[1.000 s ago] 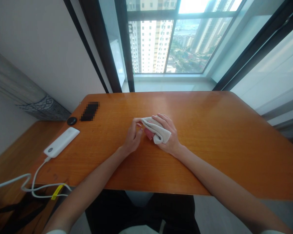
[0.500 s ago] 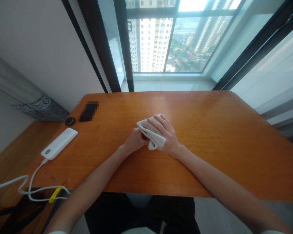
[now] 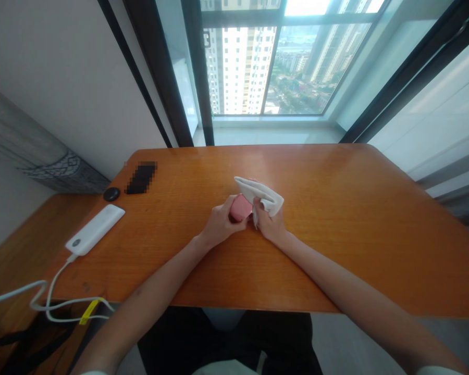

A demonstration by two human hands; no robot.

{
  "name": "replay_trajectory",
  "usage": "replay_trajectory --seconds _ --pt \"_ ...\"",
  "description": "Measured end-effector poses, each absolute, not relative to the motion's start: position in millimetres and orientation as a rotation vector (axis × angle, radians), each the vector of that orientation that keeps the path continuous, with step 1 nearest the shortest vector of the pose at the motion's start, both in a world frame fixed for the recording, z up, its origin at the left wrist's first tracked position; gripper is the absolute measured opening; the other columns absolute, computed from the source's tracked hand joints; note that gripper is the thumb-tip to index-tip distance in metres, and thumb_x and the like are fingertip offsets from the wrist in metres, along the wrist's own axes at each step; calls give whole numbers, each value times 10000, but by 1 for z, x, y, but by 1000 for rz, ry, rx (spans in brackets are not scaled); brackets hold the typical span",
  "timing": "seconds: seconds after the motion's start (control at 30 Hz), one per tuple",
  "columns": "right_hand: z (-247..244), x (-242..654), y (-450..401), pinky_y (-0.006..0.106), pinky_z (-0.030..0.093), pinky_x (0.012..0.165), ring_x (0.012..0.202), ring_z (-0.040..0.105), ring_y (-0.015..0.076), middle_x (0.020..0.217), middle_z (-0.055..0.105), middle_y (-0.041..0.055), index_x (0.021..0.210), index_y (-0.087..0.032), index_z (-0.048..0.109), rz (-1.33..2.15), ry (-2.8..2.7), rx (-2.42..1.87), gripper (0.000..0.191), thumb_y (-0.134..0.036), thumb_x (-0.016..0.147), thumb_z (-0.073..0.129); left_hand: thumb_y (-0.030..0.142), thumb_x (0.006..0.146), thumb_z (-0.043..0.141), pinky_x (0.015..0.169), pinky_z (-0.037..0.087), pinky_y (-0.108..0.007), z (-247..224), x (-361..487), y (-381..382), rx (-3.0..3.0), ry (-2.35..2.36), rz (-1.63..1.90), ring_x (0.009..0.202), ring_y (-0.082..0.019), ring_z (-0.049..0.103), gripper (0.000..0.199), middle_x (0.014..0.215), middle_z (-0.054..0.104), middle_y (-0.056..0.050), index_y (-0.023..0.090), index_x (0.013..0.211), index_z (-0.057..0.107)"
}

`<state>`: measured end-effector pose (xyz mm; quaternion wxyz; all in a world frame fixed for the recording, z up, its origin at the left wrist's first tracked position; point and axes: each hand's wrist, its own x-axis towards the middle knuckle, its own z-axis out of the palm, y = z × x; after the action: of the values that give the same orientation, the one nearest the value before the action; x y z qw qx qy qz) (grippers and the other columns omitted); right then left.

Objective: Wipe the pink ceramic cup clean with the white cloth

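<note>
My left hand [image 3: 221,221] is closed around a small pink object [image 3: 241,208] with a smooth, flat face and angled edges; its kind cannot be made out. Folded white cloth [image 3: 262,195] is gripped in my right hand [image 3: 272,223], the thumb pressing on its near side. The cloth rises at the right of the pink object, close against it, and its lower corner hangs beside my left fingertips. Both hands are over the middle of the wooden table [image 3: 336,224].
On the table's left lie a white power bank [image 3: 95,229] with a white cable [image 3: 54,284], a round black object [image 3: 111,194] and a pixelated dark rectangle [image 3: 141,177]. A yellow tag [image 3: 89,311] is on the cable. Beyond the far edge is a window [image 3: 273,67].
The cloth has shifted right and tilted up with my right hand, uncovering the pink object in my left hand. My right fingers, earlier spread over the cloth, now grip it from the side.
</note>
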<state>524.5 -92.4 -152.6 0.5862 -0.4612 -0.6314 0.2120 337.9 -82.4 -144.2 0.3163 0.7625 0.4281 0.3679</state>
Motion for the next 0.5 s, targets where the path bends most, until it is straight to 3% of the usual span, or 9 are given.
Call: replay_trajectory --seconds 0.1,0.2,0.37,0.5 --pt "-155 524 -91 454 651 989 1093 780 318 1049 832 70 1095 -272 783 720 -1202 -1209 569 -803 985 611 352 846 794 669 485 -242 -145 337 -83 2019 1138 962 720 -157 643 510 902 740 -4 211 1313 647" --pt "-161 529 -85 383 629 889 921 747 260 910 792 19 940 -274 742 831 -997 -1237 547 -817 896 689 365 849 782 651 459 -243 -146 336 -84 2034 1165 958 672 -143 589 483 843 693 17 205 1281 640" --pt "-172 543 -69 312 568 712 744 687 198 787 747 -22 881 -246 700 1020 -836 -1257 505 -733 791 794 373 850 787 667 458 -251 -150 334 -82 2048 1187 974 690 -143 580 466 872 691 14 213 1258 629" --pt "-171 546 -64 297 561 700 738 688 185 805 753 -30 908 -239 697 1000 -843 -1220 458 -672 798 801 380 838 811 649 457 -241 -153 333 -80 2024 1194 985 686 -140 569 498 865 689 20 208 1273 641"
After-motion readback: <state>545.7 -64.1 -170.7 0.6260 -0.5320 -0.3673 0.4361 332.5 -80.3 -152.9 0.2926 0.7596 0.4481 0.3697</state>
